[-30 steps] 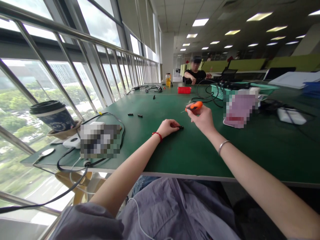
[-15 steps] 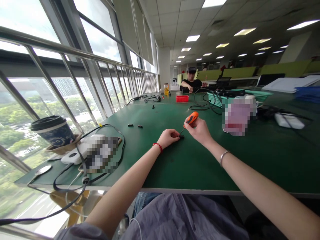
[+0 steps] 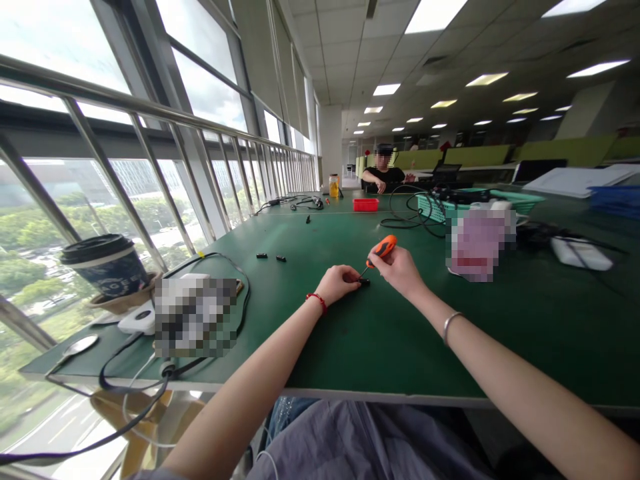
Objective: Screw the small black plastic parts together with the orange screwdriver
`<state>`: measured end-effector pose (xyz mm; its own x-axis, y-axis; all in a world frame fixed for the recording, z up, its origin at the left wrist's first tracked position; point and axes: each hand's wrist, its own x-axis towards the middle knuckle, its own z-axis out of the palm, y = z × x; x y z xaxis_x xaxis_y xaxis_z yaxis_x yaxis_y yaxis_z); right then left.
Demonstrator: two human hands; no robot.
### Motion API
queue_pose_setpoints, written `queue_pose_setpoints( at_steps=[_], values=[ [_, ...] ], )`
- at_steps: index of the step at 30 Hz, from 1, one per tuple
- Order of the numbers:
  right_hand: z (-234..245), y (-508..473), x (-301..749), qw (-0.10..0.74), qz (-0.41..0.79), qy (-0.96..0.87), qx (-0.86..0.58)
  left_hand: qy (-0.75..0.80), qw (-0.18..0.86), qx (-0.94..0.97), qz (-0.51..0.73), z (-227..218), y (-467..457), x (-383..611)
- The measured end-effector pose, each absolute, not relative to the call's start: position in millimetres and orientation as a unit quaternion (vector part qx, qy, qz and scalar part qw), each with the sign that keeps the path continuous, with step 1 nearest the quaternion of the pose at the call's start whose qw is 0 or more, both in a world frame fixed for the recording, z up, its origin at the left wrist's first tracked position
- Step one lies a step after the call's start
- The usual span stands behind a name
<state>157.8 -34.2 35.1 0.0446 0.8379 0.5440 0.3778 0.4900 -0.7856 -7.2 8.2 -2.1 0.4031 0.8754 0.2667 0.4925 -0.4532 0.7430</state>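
Note:
My right hand is closed round the orange and black handle of a screwdriver. Its thin shaft slants down to the left, and the tip meets a small black part on the green table. The fingers of my left hand pinch that part from the left and press it against the tabletop. Its far side is partly hidden by my fingertips. Two similar small black parts, a left one and a right one, lie farther off to the left.
On the left stand a lidded paper cup, a blurred-out device and looped cables. A red tray, a jar and a green basket with cables stand farther back. Another person sits at the far end. A metal railing runs along the left.
The whole view has tilted slightly upward, so the table sits lower in the picture. Both hands keep their hold, and the screwdriver leans a little more.

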Motion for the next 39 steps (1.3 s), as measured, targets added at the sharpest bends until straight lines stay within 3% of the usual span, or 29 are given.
queue_pose_setpoints(
  at_steps=[6, 39],
  values=[
    [36.6, -36.2, 158.2, 0.6, 0.17, -0.635, -0.456, 0.434, 0.294, 0.782, 0.336, 0.6, 5.4, -6.4],
    [34.2, -35.8, 158.1, 0.591, 0.142, -0.648, -0.458, 0.42, 0.299, 0.787, 0.339, -4.2, 10.1, -7.3]
  ],
)
